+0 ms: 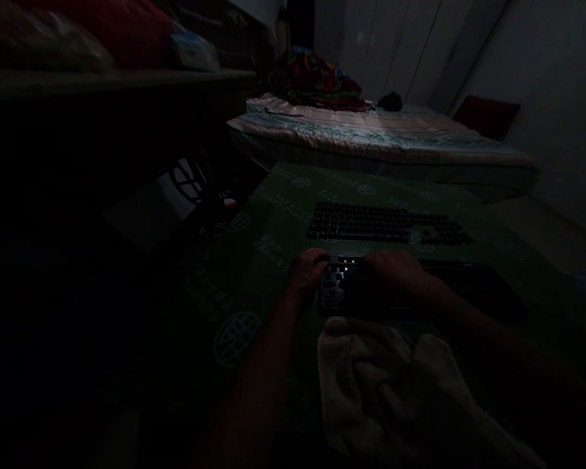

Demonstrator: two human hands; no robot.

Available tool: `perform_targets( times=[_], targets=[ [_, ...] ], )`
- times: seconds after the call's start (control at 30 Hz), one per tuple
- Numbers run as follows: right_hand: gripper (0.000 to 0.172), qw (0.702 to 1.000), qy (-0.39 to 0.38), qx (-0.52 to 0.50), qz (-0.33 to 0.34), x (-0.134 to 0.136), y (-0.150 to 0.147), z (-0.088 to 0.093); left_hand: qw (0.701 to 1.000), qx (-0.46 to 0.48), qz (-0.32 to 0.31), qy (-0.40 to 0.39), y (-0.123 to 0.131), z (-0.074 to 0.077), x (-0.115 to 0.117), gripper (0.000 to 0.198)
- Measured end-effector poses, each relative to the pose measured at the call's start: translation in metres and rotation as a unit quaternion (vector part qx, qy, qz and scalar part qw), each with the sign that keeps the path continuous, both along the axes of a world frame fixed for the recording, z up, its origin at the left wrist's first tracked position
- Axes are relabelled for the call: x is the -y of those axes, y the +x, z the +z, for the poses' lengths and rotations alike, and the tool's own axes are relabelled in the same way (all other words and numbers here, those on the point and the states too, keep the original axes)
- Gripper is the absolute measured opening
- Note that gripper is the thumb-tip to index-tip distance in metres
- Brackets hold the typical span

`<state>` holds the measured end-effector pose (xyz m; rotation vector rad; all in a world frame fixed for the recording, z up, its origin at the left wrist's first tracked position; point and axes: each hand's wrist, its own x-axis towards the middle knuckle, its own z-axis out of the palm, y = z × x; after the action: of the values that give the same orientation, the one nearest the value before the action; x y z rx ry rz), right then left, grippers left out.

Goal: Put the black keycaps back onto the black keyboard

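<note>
A dark keyboard [333, 299] lies across the green tabletop, its left part showing bare pale spots without keycaps. At its left end my left hand [308, 270] grips the edge, thumb on the top side. My right hand [395, 270] is closed above the keyboard's middle; its fingers point down and away from me, and what they hold is hidden in the dark. Beyond the keyboard, loose black keycaps [366, 223] are laid out in keyboard order. A crumpled light cloth [361, 391] lies on the near side, close to my right forearm.
The green table covering [268, 254] carries printed globe marks. Behind the table stands a bed [371, 133] with a patterned red blanket [317, 81] on it. At left, a dark shelf [127, 81] holds bags, above a spoked wheel [188, 182]. The room is very dim.
</note>
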<state>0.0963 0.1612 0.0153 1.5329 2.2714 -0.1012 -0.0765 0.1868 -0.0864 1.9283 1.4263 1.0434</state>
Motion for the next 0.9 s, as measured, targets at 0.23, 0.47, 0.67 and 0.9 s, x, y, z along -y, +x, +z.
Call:
perform_targets(
  times=[0.23,0.47,0.67,0.9],
  targets=[
    [0.030,0.998,0.029,-0.046,0.039,0.002,-0.028,-0.013,1.000,0.008,-0.010,0.011,-0.001,0.004,0.003,0.020],
    [0.030,1.000,-0.009,0.003,0.018,0.003,-0.007,-0.001,1.000,0.004,-0.005,0.001,0.000,0.002,0.002,0.020],
    [0.032,0.999,0.012,-0.010,-0.028,-0.001,-0.014,0.003,1.000,0.006,-0.004,0.008,0.000,0.001,0.001,0.020],
    [0.030,1.000,-0.003,-0.011,-0.021,0.004,-0.018,-0.004,1.000,0.005,-0.002,0.013,0.000,-0.001,0.002,0.021]
  ],
)
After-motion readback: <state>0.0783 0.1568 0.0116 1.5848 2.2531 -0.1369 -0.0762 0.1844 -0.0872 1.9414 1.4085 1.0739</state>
